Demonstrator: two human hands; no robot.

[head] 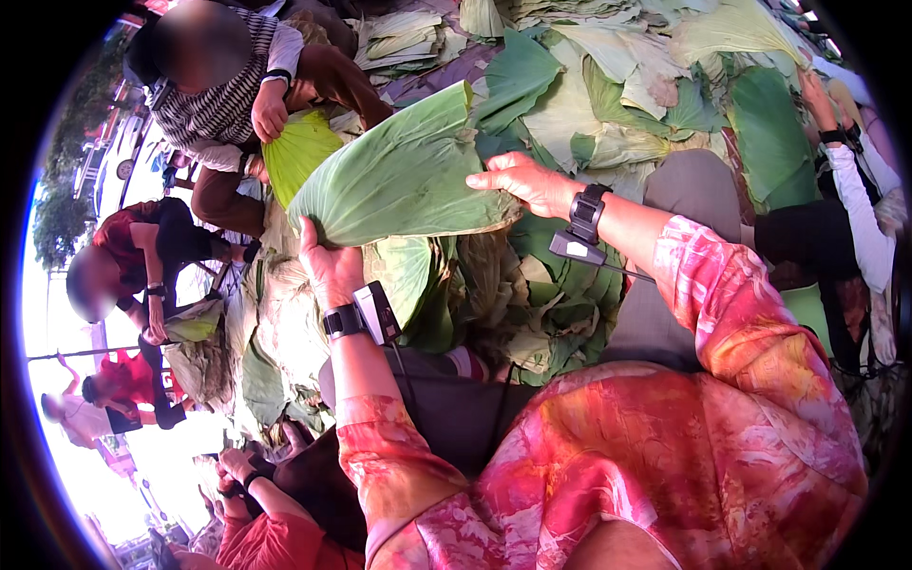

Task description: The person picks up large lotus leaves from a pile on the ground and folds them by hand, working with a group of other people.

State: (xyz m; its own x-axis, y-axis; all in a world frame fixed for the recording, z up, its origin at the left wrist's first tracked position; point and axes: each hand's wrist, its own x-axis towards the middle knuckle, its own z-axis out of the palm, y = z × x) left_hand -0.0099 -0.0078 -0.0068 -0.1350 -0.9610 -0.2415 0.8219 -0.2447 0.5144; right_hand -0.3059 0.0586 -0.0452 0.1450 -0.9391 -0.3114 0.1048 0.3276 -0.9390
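Observation:
Between my two hands is a large folded green lotus leaf (pixel 406 171), held up over a pile of leaves. My left hand (pixel 331 263) grips its near left corner, thumb on top and the other fingers hidden underneath. At the right edge, my right hand (pixel 527 182) pinches the leaf, its thumb lying on the upper face. Below the held leaf, crumpled green and brown leaves (pixel 548 320) lie between my knees. A flat pale green leaf (pixel 399 271) shows just beneath its near edge.
Beyond lie spread green leaves (pixel 516 82) and stacked dried leaves (pixel 406 39). A person in a patterned top (pixel 214 92) holds a yellow-green leaf (pixel 303 153) close to mine. Other people work at left, lower left and right; one arm (pixel 848 178) reaches in at right.

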